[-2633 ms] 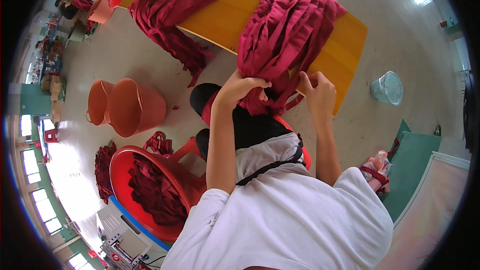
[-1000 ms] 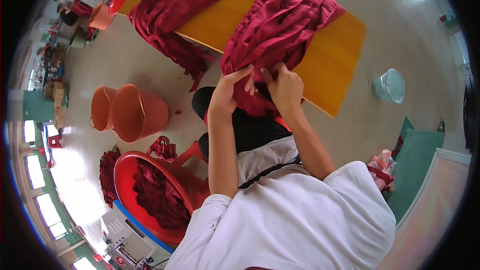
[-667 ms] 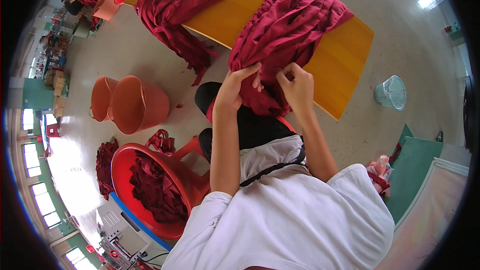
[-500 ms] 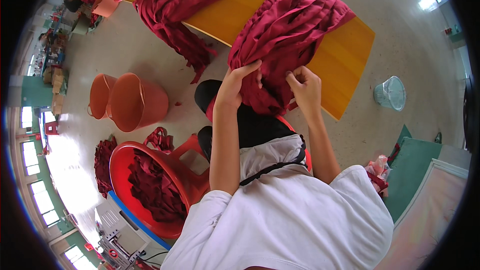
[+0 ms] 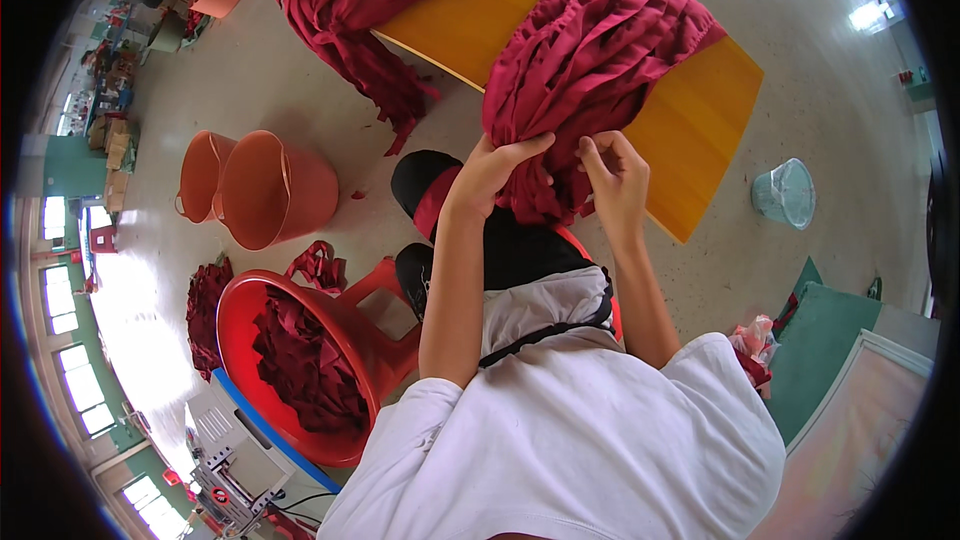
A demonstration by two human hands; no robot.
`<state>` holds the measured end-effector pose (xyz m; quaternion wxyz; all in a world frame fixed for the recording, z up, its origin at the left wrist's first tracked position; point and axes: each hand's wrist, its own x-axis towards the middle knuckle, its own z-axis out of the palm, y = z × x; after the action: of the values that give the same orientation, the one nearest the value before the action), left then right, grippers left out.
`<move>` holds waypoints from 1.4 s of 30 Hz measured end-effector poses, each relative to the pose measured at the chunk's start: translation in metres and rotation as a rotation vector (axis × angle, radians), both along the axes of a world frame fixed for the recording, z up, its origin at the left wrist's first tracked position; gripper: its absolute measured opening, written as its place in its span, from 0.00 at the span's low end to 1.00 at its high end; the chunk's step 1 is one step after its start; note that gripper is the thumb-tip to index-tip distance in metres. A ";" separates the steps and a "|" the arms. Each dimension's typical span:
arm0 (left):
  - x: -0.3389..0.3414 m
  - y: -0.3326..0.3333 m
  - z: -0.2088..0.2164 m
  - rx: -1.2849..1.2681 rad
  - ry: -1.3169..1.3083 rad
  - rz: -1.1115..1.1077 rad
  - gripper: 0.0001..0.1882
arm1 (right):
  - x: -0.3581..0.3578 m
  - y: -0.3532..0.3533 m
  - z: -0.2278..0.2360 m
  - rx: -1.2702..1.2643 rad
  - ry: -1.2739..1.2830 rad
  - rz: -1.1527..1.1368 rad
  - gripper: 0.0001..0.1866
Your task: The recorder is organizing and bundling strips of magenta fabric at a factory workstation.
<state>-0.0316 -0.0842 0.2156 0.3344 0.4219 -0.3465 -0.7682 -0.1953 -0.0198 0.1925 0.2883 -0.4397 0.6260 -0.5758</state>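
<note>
Left hand [image 5: 488,175] has scooted right, closer to the right hand [image 5: 622,180], clutching maroon fabric strips [image 5: 590,50] draped over the wooden tabletop [image 5: 705,135] up top center, while the other one's held narrow, can't tell if it's pinching anything

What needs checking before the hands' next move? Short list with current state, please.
1. Left hand on the near maroon bundle: ok, it grips the gathered lower part.
2. Right hand holding a strip: cannot tell; thumb and finger nearly meet beside the bundle, but any strip between them is too small to make out.
3. Near bundle supported: ok, it drapes over the yellow table.
4. Second maroon bundle apart from the near one: ok, yellow tabletop shows between them.
5. Cloth in the red tub neatly laid: not ok, crumpled heap.
</note>
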 end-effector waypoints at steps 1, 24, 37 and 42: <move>-0.001 0.000 0.000 0.010 0.013 -0.015 0.24 | 0.000 0.001 0.001 0.002 -0.002 -0.002 0.10; 0.013 -0.005 -0.004 -0.195 0.054 -0.066 0.23 | -0.016 0.008 0.007 0.191 -0.020 0.061 0.13; 0.014 -0.007 0.008 -0.100 0.145 -0.128 0.04 | -0.003 -0.024 0.022 0.351 0.001 0.041 0.13; 0.013 -0.007 0.007 -0.121 0.139 -0.097 0.05 | -0.011 -0.025 0.006 0.175 -0.133 0.030 0.13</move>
<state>-0.0184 -0.0912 0.2231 0.3448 0.3293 -0.3883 -0.7886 -0.2065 -0.0451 0.1982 0.3753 -0.3831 0.6464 -0.5427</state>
